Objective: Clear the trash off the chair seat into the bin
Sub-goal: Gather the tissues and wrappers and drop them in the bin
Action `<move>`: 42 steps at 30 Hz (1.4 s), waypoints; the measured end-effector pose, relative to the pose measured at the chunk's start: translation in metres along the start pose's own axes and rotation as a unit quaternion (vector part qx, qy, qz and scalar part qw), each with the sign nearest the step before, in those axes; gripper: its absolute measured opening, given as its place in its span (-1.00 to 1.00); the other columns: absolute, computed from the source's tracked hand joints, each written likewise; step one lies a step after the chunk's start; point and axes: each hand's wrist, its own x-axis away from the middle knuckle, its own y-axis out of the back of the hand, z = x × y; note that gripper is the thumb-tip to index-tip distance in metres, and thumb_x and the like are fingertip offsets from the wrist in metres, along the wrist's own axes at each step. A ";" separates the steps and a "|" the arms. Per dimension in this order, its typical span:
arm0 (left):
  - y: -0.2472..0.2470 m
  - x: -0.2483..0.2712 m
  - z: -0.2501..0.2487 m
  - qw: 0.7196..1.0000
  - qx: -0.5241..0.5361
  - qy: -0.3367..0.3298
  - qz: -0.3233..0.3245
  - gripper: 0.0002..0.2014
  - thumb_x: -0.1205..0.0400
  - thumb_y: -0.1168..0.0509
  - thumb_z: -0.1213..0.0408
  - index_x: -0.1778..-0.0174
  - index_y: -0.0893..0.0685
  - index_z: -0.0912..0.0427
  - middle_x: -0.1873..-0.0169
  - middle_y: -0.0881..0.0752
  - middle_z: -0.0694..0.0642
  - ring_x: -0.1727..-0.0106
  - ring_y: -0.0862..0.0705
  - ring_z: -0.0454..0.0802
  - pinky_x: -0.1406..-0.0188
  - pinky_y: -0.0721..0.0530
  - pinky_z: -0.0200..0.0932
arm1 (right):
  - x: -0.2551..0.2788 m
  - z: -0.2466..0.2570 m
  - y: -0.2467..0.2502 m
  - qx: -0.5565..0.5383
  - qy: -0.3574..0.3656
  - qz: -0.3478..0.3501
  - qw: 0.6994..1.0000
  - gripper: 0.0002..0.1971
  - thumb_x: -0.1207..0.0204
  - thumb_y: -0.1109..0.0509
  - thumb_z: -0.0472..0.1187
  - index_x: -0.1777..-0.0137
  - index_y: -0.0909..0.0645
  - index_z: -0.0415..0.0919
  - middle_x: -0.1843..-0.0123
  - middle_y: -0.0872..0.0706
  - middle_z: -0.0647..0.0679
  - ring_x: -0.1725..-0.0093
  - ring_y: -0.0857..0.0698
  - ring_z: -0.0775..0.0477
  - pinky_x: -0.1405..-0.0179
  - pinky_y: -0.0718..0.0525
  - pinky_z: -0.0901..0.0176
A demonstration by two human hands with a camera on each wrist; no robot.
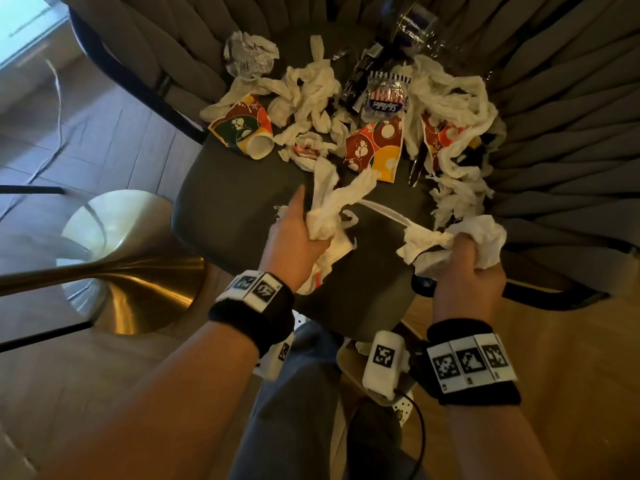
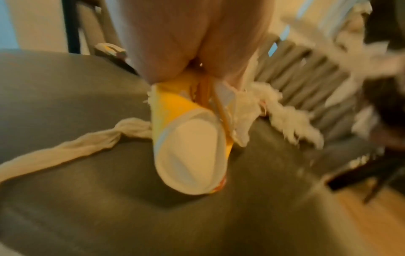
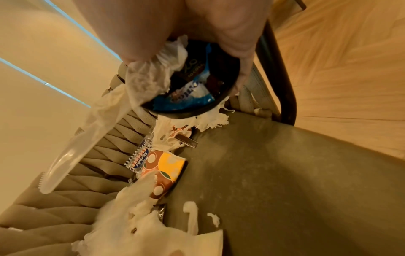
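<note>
Trash covers the back of the dark chair seat: twisted white tissues, printed paper cups, a snack wrapper and a clear plastic bottle. At the seat's front, my left hand grips a tissue wad. It also holds a crushed yellow paper cup. My right hand clutches another tissue wad. The right wrist view shows it also holding a black round dish with a blue wrapper and a clear plastic knife. No bin shows.
The chair's padded grey back and arms wrap round the seat. A gold table base stands on the floor at the left. A white cable trails over the floor. My legs are right in front of the seat.
</note>
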 end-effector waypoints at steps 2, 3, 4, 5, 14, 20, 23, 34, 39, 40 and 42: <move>-0.015 -0.011 0.004 0.991 -0.128 0.029 0.023 -0.10 -0.58 -0.48 -0.03 -0.75 -0.14 0.08 -0.50 -0.51 0.20 -0.50 -0.51 0.14 -0.50 -0.54 0.07 | 0.004 -0.004 0.008 -0.001 -0.005 0.014 1.000 -0.71 -0.60 -0.34 -0.02 -0.29 -0.61 -0.02 0.01 -0.76 0.13 0.00 -0.75 0.17 0.11 -0.68 0.31; -0.020 -0.014 0.006 0.984 -0.173 0.031 0.015 -0.13 -0.57 -0.46 -0.10 -0.72 -0.21 0.08 -0.55 -0.44 0.23 -0.57 -0.41 0.20 -0.56 -0.46 0.13 | 0.005 -0.008 0.012 0.002 -0.011 0.018 1.000 -0.73 -0.60 -0.34 -0.01 -0.26 -0.61 0.01 0.02 -0.76 0.13 0.01 -0.75 0.15 0.12 -0.67 0.29; -0.023 -0.015 0.007 0.980 -0.199 0.024 -0.004 -0.21 -0.56 -0.45 -0.13 -0.66 -0.33 0.06 -0.55 -0.38 0.24 -0.59 -0.34 0.25 -0.58 -0.42 0.16 | 0.006 -0.011 0.015 0.009 -0.017 0.021 1.000 -0.72 -0.59 -0.34 0.02 -0.26 -0.60 0.02 0.00 -0.76 0.12 0.00 -0.75 0.13 0.12 -0.66 0.27; -0.025 -0.015 0.008 0.978 -0.206 0.012 -0.028 -0.33 -0.56 -0.45 -0.13 -0.55 -0.45 0.03 -0.52 -0.35 0.23 -0.56 -0.31 0.28 -0.57 -0.42 0.18 | 0.007 -0.014 0.018 0.017 -0.021 0.026 0.999 -0.68 -0.59 -0.34 0.05 -0.30 -0.59 0.01 -0.03 -0.76 0.10 -0.01 -0.74 0.12 0.13 -0.65 0.26; -0.016 -0.003 -0.008 0.997 -0.077 -0.007 -0.028 -0.50 -0.64 -0.44 0.25 -0.42 -0.38 0.17 -0.18 -0.70 0.24 -0.15 -0.74 0.16 0.02 -0.71 -0.05 | 0.011 -0.023 0.047 0.032 -0.030 0.062 0.997 -0.73 -0.64 -0.30 0.01 -0.21 -0.63 -0.10 0.08 -0.73 0.03 0.16 -0.67 0.20 0.57 -0.46 0.64; -0.031 0.064 -0.030 0.991 0.073 -0.045 -0.103 -0.65 -0.66 -0.36 0.21 -0.36 -0.49 0.00 -0.12 -0.69 -0.08 -0.15 -0.70 -0.10 -0.12 -0.72 -0.03 | 0.018 -0.035 0.089 0.043 -0.055 0.073 0.995 -0.84 -0.62 -0.33 -0.03 -0.04 -0.64 -0.08 0.17 -0.72 0.09 0.18 -0.69 0.17 0.41 -0.56 0.31; -0.052 0.110 -0.030 0.983 0.155 -0.032 -0.090 -0.64 -0.62 -0.41 0.11 -0.32 -0.53 -0.06 -0.12 -0.73 -0.12 -0.15 -0.72 -0.20 -0.12 -0.74 -0.05 | 0.022 -0.048 0.119 0.043 -0.052 0.076 0.995 -0.88 -0.61 -0.33 -0.05 0.09 -0.65 -0.04 0.20 -0.73 0.09 0.20 -0.70 0.13 0.35 -0.56 0.24; -0.175 0.227 0.028 0.989 0.119 0.076 0.040 -0.60 -0.70 -0.34 0.22 -0.43 -0.43 -0.08 -0.07 -0.65 -0.20 -0.13 -0.72 -0.20 -0.04 -0.64 -0.24 | 0.007 -0.135 0.231 0.352 0.202 0.064 0.912 -0.57 -0.45 -0.23 0.13 0.10 -0.59 -0.29 0.09 -0.56 -0.24 0.12 -0.54 -0.26 0.19 -0.56 -0.10; -0.252 0.175 0.086 0.990 -0.026 0.099 0.095 -0.50 -0.69 -0.35 0.09 -0.51 -0.40 0.13 -0.33 -0.62 0.06 -0.31 -0.65 0.08 -0.09 -0.49 -0.18 | -0.019 -0.191 0.204 0.532 0.160 0.112 0.824 -0.52 -0.50 -0.34 0.10 -0.30 -0.52 -0.19 -0.30 -0.50 -0.26 -0.26 -0.46 -0.31 -0.17 -0.59 -0.23; -0.268 0.162 0.096 0.989 -0.035 0.108 0.096 -0.52 -0.70 -0.32 0.14 -0.52 -0.40 0.12 -0.37 -0.60 0.09 -0.33 -0.64 0.13 -0.10 -0.51 -0.16 | -0.025 -0.204 0.194 0.560 0.149 0.127 0.805 -0.50 -0.51 -0.33 0.13 -0.35 -0.48 -0.15 -0.38 -0.46 -0.24 -0.36 -0.41 -0.32 -0.23 -0.59 -0.26; -0.297 0.138 0.119 0.986 -0.041 0.129 0.099 -0.57 -0.70 -0.30 0.20 -0.49 -0.41 0.06 -0.35 -0.60 0.11 -0.35 -0.64 0.18 -0.13 -0.54 -0.11 | -0.035 -0.235 0.174 0.613 0.133 0.150 0.764 -0.45 -0.54 -0.29 0.19 -0.43 -0.42 -0.10 -0.47 -0.40 -0.21 -0.47 -0.35 -0.31 -0.24 -0.62 -0.27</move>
